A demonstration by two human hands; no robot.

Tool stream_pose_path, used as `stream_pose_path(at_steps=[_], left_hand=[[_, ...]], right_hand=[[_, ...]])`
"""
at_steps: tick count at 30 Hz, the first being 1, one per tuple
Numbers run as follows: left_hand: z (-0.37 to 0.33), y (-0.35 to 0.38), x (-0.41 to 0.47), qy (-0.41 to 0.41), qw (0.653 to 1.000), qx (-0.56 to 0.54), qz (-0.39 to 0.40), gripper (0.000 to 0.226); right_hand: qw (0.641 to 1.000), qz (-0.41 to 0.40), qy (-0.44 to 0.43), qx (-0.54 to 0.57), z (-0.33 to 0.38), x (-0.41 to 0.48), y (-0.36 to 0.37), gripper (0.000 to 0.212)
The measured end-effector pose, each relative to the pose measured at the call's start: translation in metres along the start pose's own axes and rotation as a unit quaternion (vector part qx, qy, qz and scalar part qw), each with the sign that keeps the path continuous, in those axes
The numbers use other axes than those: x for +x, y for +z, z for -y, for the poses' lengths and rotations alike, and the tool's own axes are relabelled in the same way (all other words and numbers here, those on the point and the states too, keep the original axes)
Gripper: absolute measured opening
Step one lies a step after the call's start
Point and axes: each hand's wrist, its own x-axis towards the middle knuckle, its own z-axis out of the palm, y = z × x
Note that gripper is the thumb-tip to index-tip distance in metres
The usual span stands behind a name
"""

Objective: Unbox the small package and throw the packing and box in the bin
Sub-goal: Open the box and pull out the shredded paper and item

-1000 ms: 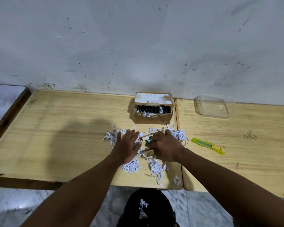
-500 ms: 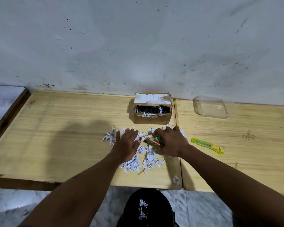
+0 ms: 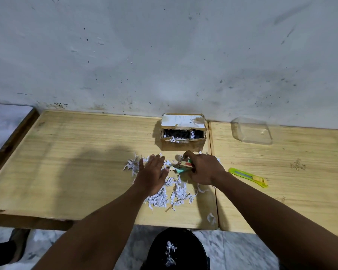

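Observation:
A small cardboard box point(image 3: 183, 131) lies on its side against the wall, its open mouth facing me with paper shreds inside. White shredded paper point(image 3: 170, 193) is spread over the wooden table point(image 3: 66, 162) in front of it. My right hand point(image 3: 205, 168) grips a small colourful item point(image 3: 184, 166), green, red and white, lifted just above the shreds. My left hand point(image 3: 152, 174) lies flat on the shreds, fingers spread, just left of the item. A black bin point(image 3: 176, 250) with a few shreds in it stands on the floor below the table edge.
A yellow-green utility knife point(image 3: 248, 177) lies on the second table, right of my right wrist. A clear plastic container point(image 3: 251, 132) stands near the wall at the right. A stray shred point(image 3: 211, 218) sits at the table's front edge. A dark shoe point(image 3: 10, 248) shows at lower left.
My right hand has pulled the small item out of the shreds and raised it toward the box. My left hand has slid slightly forward over the shreds, which have spread toward me.

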Motion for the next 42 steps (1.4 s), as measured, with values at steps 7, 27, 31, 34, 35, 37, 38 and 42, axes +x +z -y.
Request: stream_pose_path(at_steps=[7, 27, 31, 34, 35, 37, 38, 42], left_hand=[[0.003, 0.015, 0.010, -0.021, 0.998, 0.051, -0.014, 0.080], [0.010, 0.038, 0.001, -0.047, 0.996, 0.073, -0.023, 0.066], [0.009, 0.036, 0.002, -0.053, 0.997, 0.058, -0.021, 0.071], [0.008, 0.034, 0.003, -0.053, 0.997, 0.058, -0.025, 0.074], [0.009, 0.035, 0.003, -0.052, 0.997, 0.057, -0.025, 0.075], [0.010, 0.036, 0.004, -0.053, 0.997, 0.060, -0.017, 0.076], [0.011, 0.036, 0.004, -0.054, 0.996, 0.063, -0.013, 0.076], [0.009, 0.035, 0.007, -0.059, 0.996, 0.059, 0.012, 0.081]], right_hand=[[0.997, 0.008, -0.042, -0.070, 0.005, 0.021, 0.006, 0.052], [0.997, 0.013, -0.001, -0.070, 0.010, 0.034, 0.025, 0.058], [1.000, -0.005, -0.001, -0.027, 0.011, 0.034, 0.014, 0.045], [1.000, 0.001, -0.006, 0.006, 0.016, 0.035, 0.003, 0.049], [1.000, -0.002, -0.010, 0.009, 0.016, 0.035, 0.001, 0.052], [1.000, -0.014, -0.011, 0.017, 0.015, 0.032, -0.004, 0.055], [0.999, -0.026, -0.006, 0.031, 0.012, 0.029, -0.005, 0.056], [0.989, -0.104, 0.053, 0.093, -0.028, 0.001, -0.016, 0.062]])
